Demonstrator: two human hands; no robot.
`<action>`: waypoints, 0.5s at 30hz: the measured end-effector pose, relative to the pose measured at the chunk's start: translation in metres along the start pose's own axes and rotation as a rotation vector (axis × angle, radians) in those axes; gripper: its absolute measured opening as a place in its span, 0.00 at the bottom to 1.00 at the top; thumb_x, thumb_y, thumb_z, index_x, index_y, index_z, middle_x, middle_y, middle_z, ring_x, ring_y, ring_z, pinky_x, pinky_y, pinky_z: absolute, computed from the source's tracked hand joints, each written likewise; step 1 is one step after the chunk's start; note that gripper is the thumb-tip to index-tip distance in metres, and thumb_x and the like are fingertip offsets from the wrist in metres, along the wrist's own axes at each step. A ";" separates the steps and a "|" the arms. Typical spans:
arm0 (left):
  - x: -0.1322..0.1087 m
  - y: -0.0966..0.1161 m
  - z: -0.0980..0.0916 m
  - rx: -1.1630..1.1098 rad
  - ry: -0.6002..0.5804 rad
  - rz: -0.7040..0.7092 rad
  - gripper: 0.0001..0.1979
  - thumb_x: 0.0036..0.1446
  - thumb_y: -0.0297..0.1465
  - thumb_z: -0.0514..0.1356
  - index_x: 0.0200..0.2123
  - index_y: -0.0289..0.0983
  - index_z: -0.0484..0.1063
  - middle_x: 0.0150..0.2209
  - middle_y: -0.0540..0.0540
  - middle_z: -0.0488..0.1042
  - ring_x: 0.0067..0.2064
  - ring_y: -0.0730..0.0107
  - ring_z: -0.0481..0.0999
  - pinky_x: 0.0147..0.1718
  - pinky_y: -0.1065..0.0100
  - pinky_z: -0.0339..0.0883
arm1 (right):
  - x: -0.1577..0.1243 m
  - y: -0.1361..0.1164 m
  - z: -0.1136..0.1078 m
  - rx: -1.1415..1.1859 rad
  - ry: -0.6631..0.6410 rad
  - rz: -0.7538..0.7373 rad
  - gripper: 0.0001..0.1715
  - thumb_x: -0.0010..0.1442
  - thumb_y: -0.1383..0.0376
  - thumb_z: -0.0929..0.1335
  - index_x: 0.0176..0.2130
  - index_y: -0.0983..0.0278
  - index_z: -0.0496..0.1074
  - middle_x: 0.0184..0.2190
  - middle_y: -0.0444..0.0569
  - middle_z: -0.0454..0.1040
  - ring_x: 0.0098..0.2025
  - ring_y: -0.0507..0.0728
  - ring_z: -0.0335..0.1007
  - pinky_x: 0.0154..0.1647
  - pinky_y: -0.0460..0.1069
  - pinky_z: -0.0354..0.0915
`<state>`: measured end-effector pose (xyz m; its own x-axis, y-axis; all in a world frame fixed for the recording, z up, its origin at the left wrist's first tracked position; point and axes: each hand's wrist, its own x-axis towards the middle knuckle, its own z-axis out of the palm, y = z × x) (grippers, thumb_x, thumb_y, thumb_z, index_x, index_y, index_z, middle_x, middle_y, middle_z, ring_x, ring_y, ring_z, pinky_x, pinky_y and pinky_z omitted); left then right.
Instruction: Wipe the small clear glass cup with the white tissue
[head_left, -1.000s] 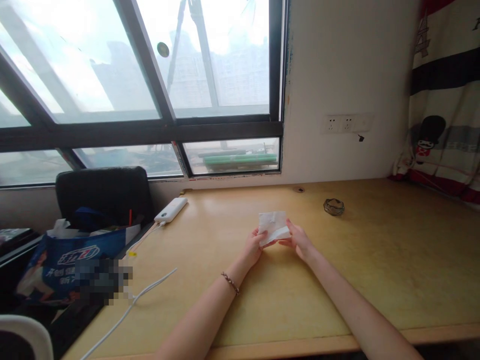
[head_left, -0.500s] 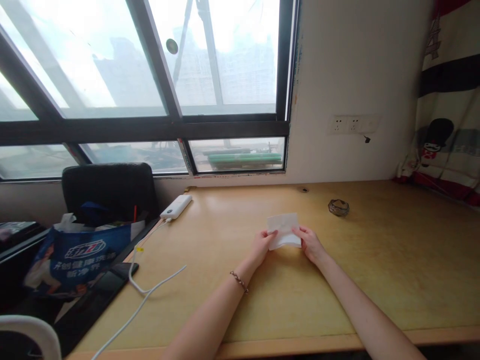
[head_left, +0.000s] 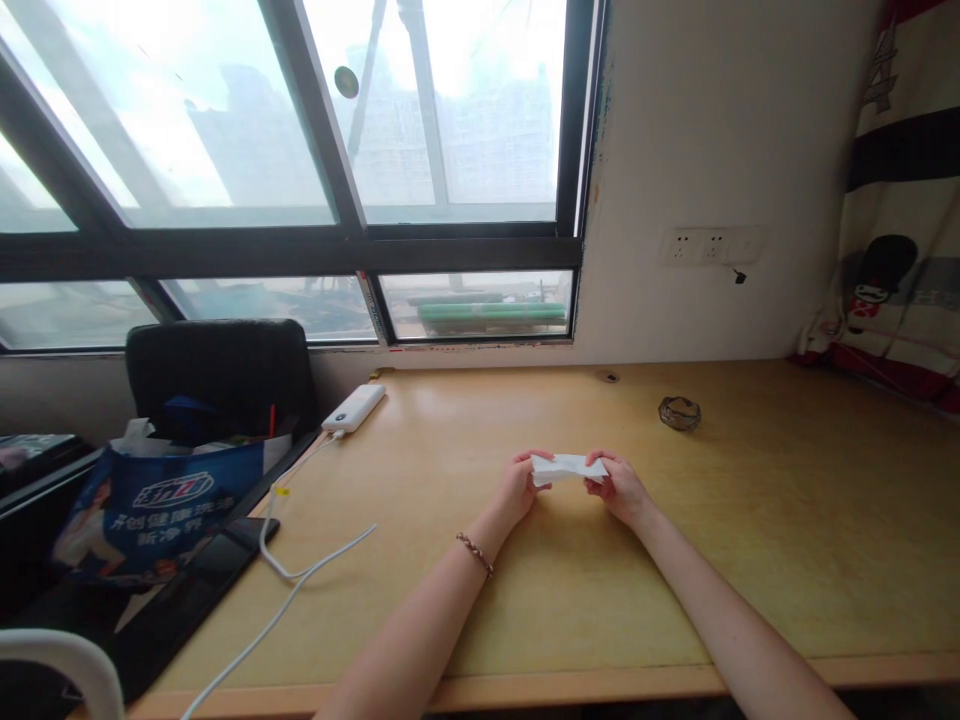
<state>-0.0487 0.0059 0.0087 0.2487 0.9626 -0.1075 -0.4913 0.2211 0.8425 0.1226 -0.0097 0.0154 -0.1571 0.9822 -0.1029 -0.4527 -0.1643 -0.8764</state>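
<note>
Between my two hands is a white paper tissue point(head_left: 568, 468), folded into a narrow strip and held just above the table. My left hand point(head_left: 523, 482), with a braided bracelet on its wrist, pinches the left end, thumb on top. The right end is gripped by my right hand point(head_left: 616, 487), its thumb pressed over the paper and fingers curled beneath. Behind the right hand, farther back, sits a glass ashtray point(head_left: 679, 412).
The wooden table point(head_left: 450, 590) runs up to the wall and window. A white power bank point(head_left: 355, 408) with a white cable point(head_left: 300, 578) lies along its left edge. A blue bag point(head_left: 165, 510) rests on a black chair point(head_left: 221, 375) at left. A patterned curtain point(head_left: 892, 220) hangs at right.
The paper tissue has gone from a taller, spread-out rectangle to a narrow folded strip. My fingers have curled more around its ends. The view has shifted slightly.
</note>
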 end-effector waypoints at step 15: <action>-0.007 -0.003 0.005 0.091 -0.287 -0.040 0.11 0.39 0.30 0.51 0.17 0.29 0.69 0.19 0.43 0.69 0.21 0.70 0.68 0.23 0.67 0.63 | 0.004 0.002 -0.006 -0.039 0.182 -0.153 0.11 0.42 0.64 0.68 0.30 0.63 0.65 0.25 0.43 0.69 0.24 0.51 0.65 0.21 0.45 0.64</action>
<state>-0.0452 -0.0024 0.0095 0.4986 0.8668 0.0007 -0.4027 0.2310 0.8857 0.1263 -0.0056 0.0103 0.0728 0.9962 -0.0471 -0.4247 -0.0118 -0.9053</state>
